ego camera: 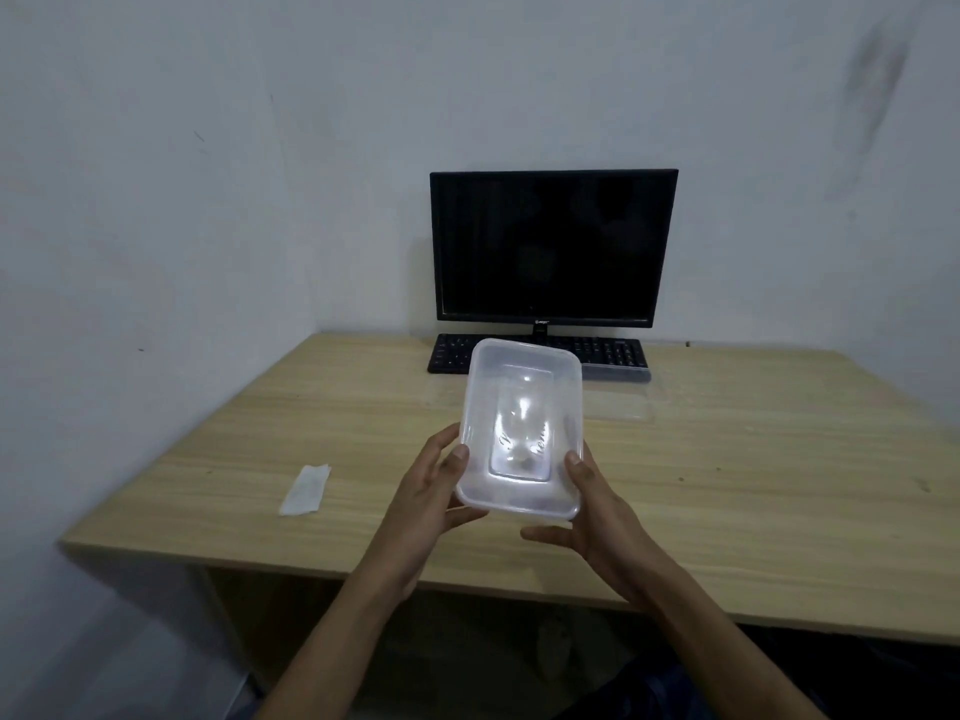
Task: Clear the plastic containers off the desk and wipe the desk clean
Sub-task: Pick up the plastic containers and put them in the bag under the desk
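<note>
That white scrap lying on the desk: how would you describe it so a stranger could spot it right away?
Start at the wooden desk with the dark monitor at its back. Move to the near left part, left of the hands holding a clear plastic container. The folded white tissue lies flat there, the only small, opaque white thing on the wood.

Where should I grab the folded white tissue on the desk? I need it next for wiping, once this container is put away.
Pinch the folded white tissue from above at its near short end, by the desk front edge. It lies flat, so fingers cannot get under it. The left hand is closer, though both hands hold the plastic container now.
</note>
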`<state>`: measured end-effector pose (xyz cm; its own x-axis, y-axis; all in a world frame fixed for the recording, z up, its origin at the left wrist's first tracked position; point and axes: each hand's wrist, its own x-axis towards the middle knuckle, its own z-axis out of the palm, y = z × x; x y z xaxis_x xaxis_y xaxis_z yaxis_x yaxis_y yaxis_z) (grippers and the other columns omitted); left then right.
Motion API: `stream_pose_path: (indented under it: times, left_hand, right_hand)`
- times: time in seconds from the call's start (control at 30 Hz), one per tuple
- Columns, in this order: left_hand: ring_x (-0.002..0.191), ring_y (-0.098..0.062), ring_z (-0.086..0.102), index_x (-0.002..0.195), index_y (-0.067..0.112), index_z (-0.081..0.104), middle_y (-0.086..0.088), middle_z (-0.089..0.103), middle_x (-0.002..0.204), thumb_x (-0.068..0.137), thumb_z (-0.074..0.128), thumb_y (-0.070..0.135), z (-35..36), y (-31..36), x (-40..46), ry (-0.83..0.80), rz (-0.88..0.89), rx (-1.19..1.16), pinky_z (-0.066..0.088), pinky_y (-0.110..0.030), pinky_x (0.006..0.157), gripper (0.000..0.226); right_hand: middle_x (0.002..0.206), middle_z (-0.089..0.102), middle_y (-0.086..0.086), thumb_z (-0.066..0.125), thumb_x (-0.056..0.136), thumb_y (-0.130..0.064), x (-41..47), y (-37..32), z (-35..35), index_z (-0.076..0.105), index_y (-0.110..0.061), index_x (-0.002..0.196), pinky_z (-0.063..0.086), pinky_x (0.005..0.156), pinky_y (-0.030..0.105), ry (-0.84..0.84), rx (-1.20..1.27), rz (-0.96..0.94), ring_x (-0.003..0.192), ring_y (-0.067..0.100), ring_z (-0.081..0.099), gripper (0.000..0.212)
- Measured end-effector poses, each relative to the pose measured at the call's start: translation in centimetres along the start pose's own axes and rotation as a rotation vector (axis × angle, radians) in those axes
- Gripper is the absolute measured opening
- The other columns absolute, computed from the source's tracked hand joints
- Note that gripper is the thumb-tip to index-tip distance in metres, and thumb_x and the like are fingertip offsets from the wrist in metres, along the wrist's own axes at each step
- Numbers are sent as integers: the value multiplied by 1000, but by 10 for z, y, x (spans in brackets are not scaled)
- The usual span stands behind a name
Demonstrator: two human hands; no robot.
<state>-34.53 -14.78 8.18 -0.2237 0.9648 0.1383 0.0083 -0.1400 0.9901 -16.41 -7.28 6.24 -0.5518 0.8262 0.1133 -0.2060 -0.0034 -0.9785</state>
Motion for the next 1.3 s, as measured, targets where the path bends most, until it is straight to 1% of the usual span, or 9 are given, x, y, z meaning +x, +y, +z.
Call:
stream_pose_path:
  times: [0.1, 0.27, 0.37, 0.53, 0.77, 0.93, 1.1, 1.2, 1.3]
  left_hand:
    - [106, -15, 66, 133, 39, 48, 4, 64, 124, 94, 47, 44, 0, -2, 0, -18, -14, -5, 57, -30, 82, 39]
    - [107, -18, 66, 136, 42, 42, 3, 62, 126, 86, 54, 51, -1, -3, 0, -89, -57, -9, 55, -41, 91, 52]
    - [110, -19, 65, 139, 42, 37, 0, 63, 127, 81, 72, 48, -2, -4, 1, -165, -72, -19, 55, -38, 91, 68]
    - [114, -23, 63, 139, 40, 38, -8, 62, 128, 69, 80, 44, -3, -8, 3, -154, -65, -100, 55, -32, 88, 81]
    - [112, -21, 64, 138, 33, 40, -5, 68, 119, 85, 62, 25, 4, -8, 1, -126, -25, -163, 54, -30, 90, 58]
    - [116, -22, 61, 138, 41, 37, -6, 62, 128, 66, 82, 47, 5, -7, 3, -173, -29, -130, 54, -30, 90, 85]
    - [117, -21, 61, 137, 45, 36, -4, 60, 131, 62, 84, 48, 16, -6, 7, -196, 16, -113, 53, -33, 91, 89]
    - [117, -22, 61, 139, 38, 36, -4, 62, 129, 56, 87, 52, 32, -3, 11, -197, 26, -155, 53, -35, 92, 99]
    - [116, -23, 62, 141, 36, 35, -5, 61, 130, 53, 88, 53, 56, -1, 15, -185, 29, -216, 52, -37, 95, 104]
  right_hand:
    - [133, 58, -5, 39, 98, -45, -2, -2, -3, 33, -47, 141, 55, 88, 44, -21, -54, -41, 117, 19, 60, 44]
    - [133, 59, -2, 41, 98, -39, -4, -5, -8, 38, -45, 137, 56, 83, 36, -3, -32, -38, 116, 17, 61, 40]
    - [131, 58, -3, 41, 98, -40, -6, -6, -10, 41, -45, 133, 56, 82, 36, 23, -20, -28, 113, 18, 62, 35]
    - [139, 53, -1, 57, 90, -42, -8, -5, -14, 30, -41, 145, 48, 99, 47, -23, 67, -42, 122, 27, 57, 61]
    - [138, 54, 3, 68, 86, -36, -16, -1, -17, 36, -35, 144, 46, 101, 35, -48, 63, -25, 125, 23, 54, 66]
    - [137, 55, 6, 65, 90, -27, -19, -4, -22, 41, -31, 142, 45, 104, 35, -64, 111, -62, 127, 25, 52, 57]
    - [138, 54, 6, 61, 89, -24, -22, -5, -27, 37, -26, 145, 42, 107, 39, -6, 143, -112, 128, 25, 52, 61]
    - [140, 52, 6, 68, 86, -32, -25, -8, -32, 31, -32, 147, 41, 108, 39, 24, 233, -118, 128, 27, 51, 71]
    - [139, 54, 5, 77, 76, -40, -30, -8, -38, 36, -36, 143, 45, 103, 41, 68, 267, -86, 125, 30, 54, 79]
